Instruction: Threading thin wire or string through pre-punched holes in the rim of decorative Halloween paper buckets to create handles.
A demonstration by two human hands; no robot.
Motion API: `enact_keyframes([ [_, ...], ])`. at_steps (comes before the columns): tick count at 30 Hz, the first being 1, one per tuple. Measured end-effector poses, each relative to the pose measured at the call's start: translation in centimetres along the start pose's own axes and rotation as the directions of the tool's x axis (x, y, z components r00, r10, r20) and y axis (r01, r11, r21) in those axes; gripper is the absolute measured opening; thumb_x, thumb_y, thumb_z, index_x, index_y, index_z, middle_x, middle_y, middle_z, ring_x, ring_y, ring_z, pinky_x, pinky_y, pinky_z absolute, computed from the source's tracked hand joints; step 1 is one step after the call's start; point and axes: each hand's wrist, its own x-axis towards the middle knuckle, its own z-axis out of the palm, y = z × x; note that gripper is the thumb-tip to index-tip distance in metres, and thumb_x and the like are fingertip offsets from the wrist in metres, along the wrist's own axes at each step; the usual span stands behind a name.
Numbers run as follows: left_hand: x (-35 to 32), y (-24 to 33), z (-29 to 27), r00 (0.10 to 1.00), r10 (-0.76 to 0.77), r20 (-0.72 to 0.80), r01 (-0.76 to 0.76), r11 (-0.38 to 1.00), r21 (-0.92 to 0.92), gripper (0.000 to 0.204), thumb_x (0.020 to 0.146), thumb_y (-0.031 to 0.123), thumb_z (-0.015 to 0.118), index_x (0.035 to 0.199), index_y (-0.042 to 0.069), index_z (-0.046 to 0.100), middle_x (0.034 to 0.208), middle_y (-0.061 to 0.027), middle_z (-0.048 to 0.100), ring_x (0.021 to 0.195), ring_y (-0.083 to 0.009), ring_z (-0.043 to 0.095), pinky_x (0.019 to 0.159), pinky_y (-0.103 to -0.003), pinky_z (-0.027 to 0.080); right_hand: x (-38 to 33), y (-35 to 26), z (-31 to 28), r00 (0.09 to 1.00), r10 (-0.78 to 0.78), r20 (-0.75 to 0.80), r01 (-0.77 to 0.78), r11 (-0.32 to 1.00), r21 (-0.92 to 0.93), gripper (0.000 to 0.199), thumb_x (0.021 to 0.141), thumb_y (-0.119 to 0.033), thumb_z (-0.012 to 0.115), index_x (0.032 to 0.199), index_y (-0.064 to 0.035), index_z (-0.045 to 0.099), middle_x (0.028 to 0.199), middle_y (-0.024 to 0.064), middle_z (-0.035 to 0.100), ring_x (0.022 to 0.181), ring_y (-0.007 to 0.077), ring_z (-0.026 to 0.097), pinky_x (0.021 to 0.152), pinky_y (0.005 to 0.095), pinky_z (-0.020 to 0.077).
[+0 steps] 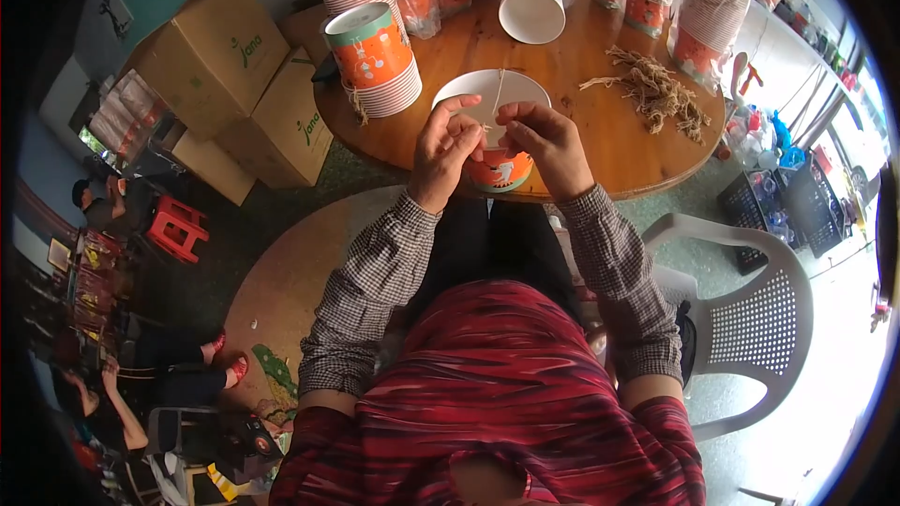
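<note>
A white paper tub (502, 171) with an orange printed outside sits at the near edge of the round wooden table, its open mouth turned up. From its far rim a thin string (498, 94) runs across the mouth toward my fingers. My left hand (448, 148) is over the left of the mouth, thumb and fingers pinched on the string. Facing it on the right, my right hand (553, 145) pinches the string too, thumb against curled forefinger. The fingertips are close together, and the exact spot of each grip is partly hidden.
On the table (600, 155) are a nested stack of orange tubs (370, 56), a white tub lying on its side (532, 9) and a pile of twine (661, 94). Wrapped tub stacks (717, 0) line the back. Cardboard boxes (225, 47) stand left, a grey plastic chair (759, 319) right.
</note>
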Motion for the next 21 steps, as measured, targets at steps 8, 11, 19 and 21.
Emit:
enact_keyframes([
  [8, 0.4, -0.1, -0.2, 0.998, -0.008, 0.064, 0.005, 0.999, 0.045, 0.024, 0.090, 0.006, 0.047, 0.113, 0.000, 0.047, 0.074, -0.0012, 0.052, 0.066, -0.0069, 0.047, 0.063, -0.020, 0.040, 0.2, 0.8, 0.2, 0.997, -0.049, 0.066, 0.064, 0.965, -0.253, 0.019, 0.085, -0.003, 0.060, 0.104, 0.0025, 0.061, 0.089, 0.0051, 0.062, 0.075, 0.0090, 0.059, 0.066, 0.0232, 0.0501],
  [11, 0.6, 0.0, -0.2, 0.998, -0.033, 0.046, 0.031, 0.998, 0.046, 0.022, 0.090, 0.006, 0.045, 0.110, 0.000, 0.048, 0.072, -0.0009, 0.051, 0.065, -0.0069, 0.046, 0.063, -0.020, 0.039, 0.3, 0.2, 0.6, 0.993, -0.076, 0.087, 0.101, 0.938, -0.333, 0.018, 0.085, -0.004, 0.061, 0.101, 0.0019, 0.062, 0.085, 0.0052, 0.061, 0.074, 0.0101, 0.059, 0.065, 0.0243, 0.0502],
  [19, 0.0, -0.5, -0.1, 0.997, 0.030, -0.067, -0.019, 0.986, 0.163, 0.015, 0.088, 0.010, 0.060, 0.098, -0.002, 0.057, 0.081, -0.0047, 0.063, 0.074, -0.0085, 0.060, 0.063, -0.021, 0.049, -0.1, -0.1, 1.2, 0.950, -0.308, 0.056, 0.281, 0.760, -0.586, 0.012, 0.081, -0.006, 0.063, 0.092, -0.0009, 0.064, 0.083, 0.0114, 0.061, 0.068, 0.0206, 0.062, 0.062, 0.0293, 0.0502],
  [21, 0.0, -0.8, -0.4, 0.992, 0.109, -0.065, -0.073, 0.908, 0.414, 0.013, 0.087, 0.008, 0.062, 0.095, -0.001, 0.061, 0.080, -0.0043, 0.065, 0.074, -0.0087, 0.062, 0.064, -0.022, 0.050, -0.4, -0.5, 1.5, 0.949, -0.308, 0.064, 0.280, 0.736, -0.617, 0.012, 0.080, -0.006, 0.063, 0.092, -0.0008, 0.064, 0.083, 0.0116, 0.061, 0.068, 0.0213, 0.062, 0.062, 0.0299, 0.0506],
])
